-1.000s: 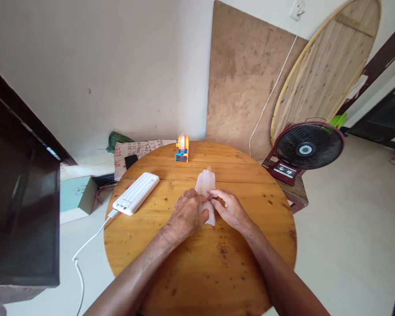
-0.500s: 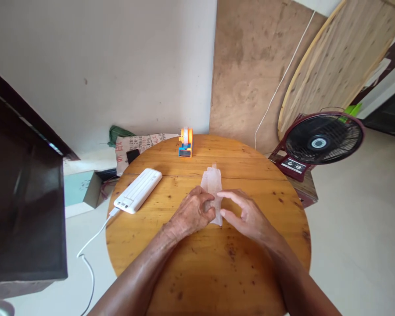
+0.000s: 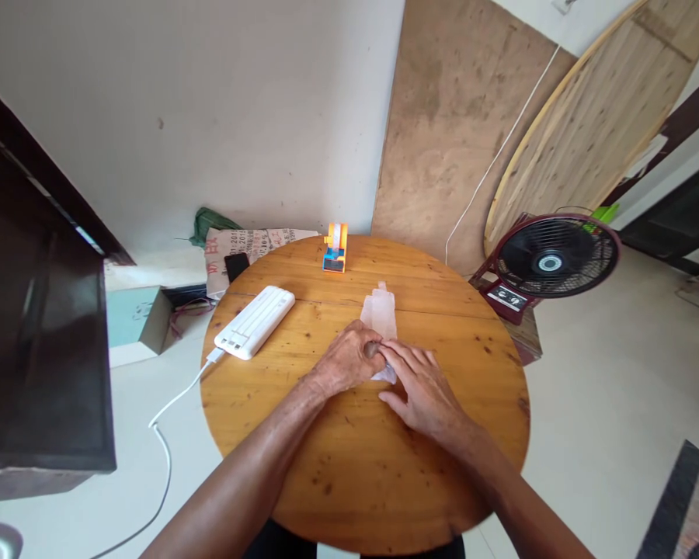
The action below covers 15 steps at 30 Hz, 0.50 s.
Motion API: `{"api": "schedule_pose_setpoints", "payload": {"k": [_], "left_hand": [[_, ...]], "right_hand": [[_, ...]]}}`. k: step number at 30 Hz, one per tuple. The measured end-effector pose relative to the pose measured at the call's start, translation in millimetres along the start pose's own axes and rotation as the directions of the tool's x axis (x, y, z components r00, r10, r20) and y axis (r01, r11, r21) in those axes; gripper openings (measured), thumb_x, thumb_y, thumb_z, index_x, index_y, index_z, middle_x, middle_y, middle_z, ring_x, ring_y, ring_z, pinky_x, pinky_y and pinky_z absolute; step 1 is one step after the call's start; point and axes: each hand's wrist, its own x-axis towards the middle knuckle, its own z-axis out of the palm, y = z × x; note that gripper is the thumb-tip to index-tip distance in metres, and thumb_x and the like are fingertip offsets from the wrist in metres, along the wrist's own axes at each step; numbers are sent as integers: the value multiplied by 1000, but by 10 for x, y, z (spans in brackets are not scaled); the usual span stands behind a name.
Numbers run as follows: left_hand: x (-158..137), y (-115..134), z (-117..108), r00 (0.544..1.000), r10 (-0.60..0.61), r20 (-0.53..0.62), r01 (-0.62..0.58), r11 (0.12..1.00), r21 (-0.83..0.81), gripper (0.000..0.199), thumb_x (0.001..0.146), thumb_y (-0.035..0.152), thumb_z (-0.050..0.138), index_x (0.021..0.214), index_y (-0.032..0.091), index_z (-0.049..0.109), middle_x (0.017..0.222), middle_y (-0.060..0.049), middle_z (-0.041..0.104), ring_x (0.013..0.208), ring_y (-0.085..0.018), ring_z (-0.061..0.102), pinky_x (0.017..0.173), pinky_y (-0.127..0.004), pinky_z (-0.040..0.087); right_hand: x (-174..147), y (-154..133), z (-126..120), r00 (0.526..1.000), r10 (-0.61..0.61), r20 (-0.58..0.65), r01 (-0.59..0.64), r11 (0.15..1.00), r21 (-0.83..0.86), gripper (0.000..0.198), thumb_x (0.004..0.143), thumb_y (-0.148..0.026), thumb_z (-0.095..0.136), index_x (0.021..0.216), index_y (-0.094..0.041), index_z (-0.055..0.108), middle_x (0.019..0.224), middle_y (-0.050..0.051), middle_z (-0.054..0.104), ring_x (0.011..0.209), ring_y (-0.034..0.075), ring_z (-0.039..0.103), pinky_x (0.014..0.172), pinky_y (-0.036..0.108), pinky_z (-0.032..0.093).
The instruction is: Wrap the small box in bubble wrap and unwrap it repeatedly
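Note:
A pale pinkish, translucent sheet of wrapping (image 3: 380, 310) lies lengthwise on the round wooden table (image 3: 338, 435). Over its near half, my left hand (image 3: 352, 359) is curled, with thumb and index finger closed in a ring. A small greyish roundish patch shows inside that ring; what it is, I cannot make out. My right hand (image 3: 422, 384) comes from the right with its fingers stretched out, the fingertips touching the sheet near my left fingertips and the thumb held apart. The near end of the sheet is partly covered by both hands.
At the table's far edge stands an orange and blue tape dispenser (image 3: 335, 248). A white power bank (image 3: 256, 322) with a white cable (image 3: 166, 435) lies on the left. A dark red fan (image 3: 551, 260) stands beyond the right edge, and a printed sack (image 3: 256, 244) lies behind the table.
My right hand has moved in against my left fingertips, its fingers now straighter and lower. The view has shifted slightly. The sheet and tape dispenser stay in place on the table.

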Motion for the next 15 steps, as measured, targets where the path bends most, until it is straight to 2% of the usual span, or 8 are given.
{"api": "schedule_pose_setpoints", "payload": {"k": [5, 8, 11, 13, 15], "left_hand": [[-11, -12, -10, 1000, 7, 3, -7, 1000, -27, 20, 76, 21, 56, 90, 20, 70, 83, -1, 55, 79, -15, 55, 71, -25, 46], [2, -72, 8, 1000, -5, -23, 2, 995, -97, 28, 74, 18, 57, 99, 20, 69, 89, -2, 56, 78, -14, 56, 69, -24, 47], [41, -150, 7, 989, -91, -119, 71, 984, -165, 35, 71, 10, 56, 103, 16, 68, 91, -3, 57, 75, -12, 56, 69, -24, 48], [68, -170, -25, 972, -161, -174, 135, 980, -149, 32, 71, 6, 53, 97, 13, 70, 88, -4, 59, 76, -13, 57, 73, -25, 49], [88, -143, -79, 965, -181, -189, 158, 979, -128, 31, 73, 4, 50, 93, 12, 71, 88, -5, 63, 77, -13, 59, 77, -27, 49]], "right_hand": [[18, -8, 85, 999, -26, -26, 23, 996, -86, 47, 85, -23, 56, 131, -16, 49, 136, 14, 53, 120, 31, 47, 98, 47, 35], [40, -2, 92, 999, -35, -32, 32, 994, -109, 41, 86, -22, 55, 127, -16, 53, 133, 14, 55, 118, 30, 48, 97, 46, 35], [50, 0, 89, 999, -29, -29, 26, 996, -80, 43, 85, -21, 57, 128, -18, 52, 131, 12, 56, 116, 29, 49, 96, 46, 37], [59, 13, 90, 999, -20, -35, 19, 999, -30, 45, 84, -19, 58, 128, -19, 51, 131, 11, 55, 115, 28, 49, 96, 45, 39], [80, 39, 90, 999, -15, -47, 17, 999, 38, 46, 82, -16, 59, 127, -19, 51, 130, 11, 55, 114, 27, 49, 97, 44, 40]]}}
